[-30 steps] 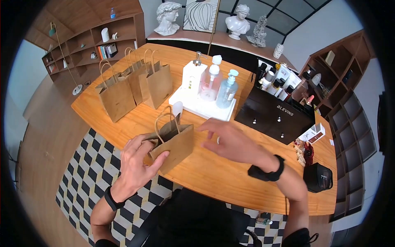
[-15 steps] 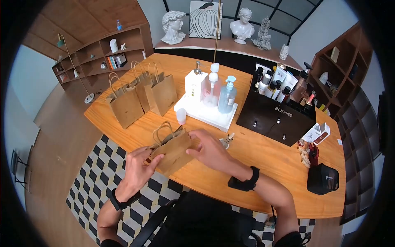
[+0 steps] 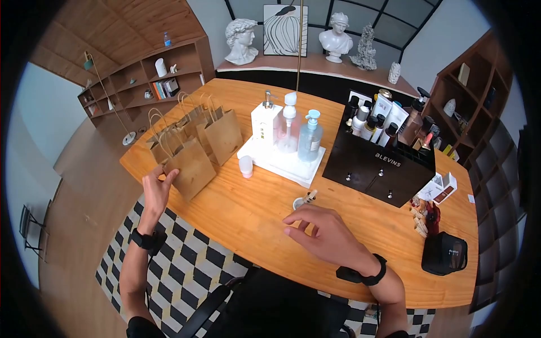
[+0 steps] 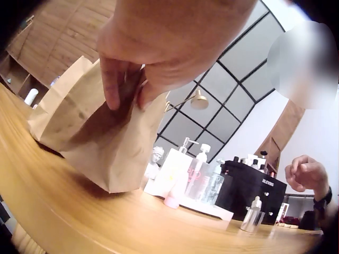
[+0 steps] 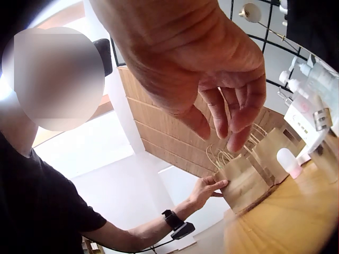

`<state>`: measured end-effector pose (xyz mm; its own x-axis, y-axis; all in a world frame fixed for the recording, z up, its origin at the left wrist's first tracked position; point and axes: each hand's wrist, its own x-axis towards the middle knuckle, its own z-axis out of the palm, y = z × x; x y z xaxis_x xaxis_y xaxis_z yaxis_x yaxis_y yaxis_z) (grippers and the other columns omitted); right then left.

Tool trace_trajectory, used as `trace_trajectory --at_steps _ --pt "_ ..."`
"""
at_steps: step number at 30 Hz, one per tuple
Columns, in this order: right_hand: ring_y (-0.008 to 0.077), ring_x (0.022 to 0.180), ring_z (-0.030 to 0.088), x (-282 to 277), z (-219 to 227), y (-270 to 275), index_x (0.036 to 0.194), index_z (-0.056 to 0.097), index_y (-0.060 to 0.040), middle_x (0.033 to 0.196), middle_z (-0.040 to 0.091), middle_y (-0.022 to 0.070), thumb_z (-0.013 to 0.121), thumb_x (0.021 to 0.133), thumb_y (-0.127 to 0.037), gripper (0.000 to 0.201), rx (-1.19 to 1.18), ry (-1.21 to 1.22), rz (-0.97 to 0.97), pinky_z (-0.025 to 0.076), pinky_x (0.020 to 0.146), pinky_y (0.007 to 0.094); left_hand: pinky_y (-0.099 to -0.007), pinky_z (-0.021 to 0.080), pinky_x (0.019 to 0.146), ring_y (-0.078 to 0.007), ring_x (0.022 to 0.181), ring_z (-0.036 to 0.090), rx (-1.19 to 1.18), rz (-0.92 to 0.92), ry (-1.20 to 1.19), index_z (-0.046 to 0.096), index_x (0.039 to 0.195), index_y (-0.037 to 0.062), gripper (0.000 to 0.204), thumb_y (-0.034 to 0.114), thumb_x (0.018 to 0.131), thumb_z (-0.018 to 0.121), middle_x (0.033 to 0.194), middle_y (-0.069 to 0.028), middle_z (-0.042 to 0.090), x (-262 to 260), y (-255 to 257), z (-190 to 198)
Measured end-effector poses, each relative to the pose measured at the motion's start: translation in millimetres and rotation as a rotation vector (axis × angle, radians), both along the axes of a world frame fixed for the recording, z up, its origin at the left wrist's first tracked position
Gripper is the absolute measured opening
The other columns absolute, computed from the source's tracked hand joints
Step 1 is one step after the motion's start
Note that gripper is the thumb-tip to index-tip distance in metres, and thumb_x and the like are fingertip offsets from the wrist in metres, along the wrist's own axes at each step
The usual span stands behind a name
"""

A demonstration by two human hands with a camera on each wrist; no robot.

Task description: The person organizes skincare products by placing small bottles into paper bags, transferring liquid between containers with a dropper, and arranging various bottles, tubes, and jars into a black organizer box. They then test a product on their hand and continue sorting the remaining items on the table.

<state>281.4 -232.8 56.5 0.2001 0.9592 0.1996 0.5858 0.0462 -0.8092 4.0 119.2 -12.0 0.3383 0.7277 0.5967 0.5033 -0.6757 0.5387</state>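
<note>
Pinching the upper edge of a brown paper bag [image 3: 191, 169] between thumb and fingers, the left hand [image 3: 155, 194] is at the bag's outer side, near the left end of the tabletop [image 3: 236, 211]. Other paper bags [image 3: 224, 136] stand just behind it. The right hand [image 3: 329, 234], empty with fingers loosely bent, hovers well apart from the bag, near a dropper bottle [image 3: 306, 199].

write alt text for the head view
A person's left hand pinches the edge of a brown paper bag beside similar bags on a wooden table; the right hand hovers near a small dropper bottle.
</note>
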Motion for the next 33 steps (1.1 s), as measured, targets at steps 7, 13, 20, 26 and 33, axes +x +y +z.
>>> trace_trajectory --at_steps 7,13,20,26,33 --pt "0.0232 0.08 0.074 27.4 0.5 -11.4 0.109 0.077 -0.0008 0.101 0.077 0.0132 0.076 0.098 -0.017 0.019 -0.011 0.006 -0.04 0.057 0.074 0.0369 -0.0339 0.053 0.066 -0.0147 0.069 0.064 -0.174 -0.04 -0.061 0.069 0.086 -0.0074 0.033 0.021 0.097 0.081 0.074 -0.0111 0.068 7.0 17.3 -11.7" --pt "0.0204 0.077 0.073 51.4 16.3 -13.7 0.108 0.078 -0.0002 0.096 0.079 0.0129 0.078 0.097 -0.013 0.017 0.006 -0.017 -0.232 0.056 0.067 0.0332 -0.0345 0.057 0.073 -0.0142 0.086 0.066 -0.386 -0.137 -0.216 0.068 0.091 -0.005 0.031 0.022 0.099 0.08 0.096 -0.0115 0.07 -10.0 19.2 -15.3" --pt "0.0202 0.073 0.072 54.7 21.4 -17.3 0.105 0.078 0.0015 0.093 0.078 0.0137 0.078 0.097 -0.012 0.016 0.058 -0.069 -0.304 0.055 0.066 0.0326 -0.0322 0.05 0.079 -0.0213 0.098 0.062 0.348 0.136 -0.127 0.059 0.098 0.0026 0.025 0.013 0.094 0.082 0.108 -0.0133 0.064 -0.9 -46.9 8.4" --pt "0.0114 0.074 0.071 60.1 15.5 -17.9 0.105 0.08 -0.0025 0.091 0.081 0.0062 0.078 0.097 -0.017 0.016 0.08 -0.12 -0.299 0.05 0.056 0.0272 -0.0378 0.055 0.074 -0.0241 0.082 0.069 -0.088 -0.285 0.188 0.067 0.119 0.0001 0.031 0.008 0.091 0.079 0.109 -0.0136 0.069 67.9 -86.9 13.1" --pt "0.0218 0.069 0.073 63.5 24.3 -27.6 0.101 0.079 -0.0019 0.089 0.078 0.0125 0.075 0.098 -0.016 0.015 0.096 -0.157 -0.323 0.054 0.063 0.0339 -0.0422 0.058 0.08 -0.0287 0.088 0.074 -0.023 -0.316 0.254 0.07 0.128 -0.0003 0.042 0.014 0.091 0.081 0.101 -0.0161 0.077 162.4 -48.8 3.1"
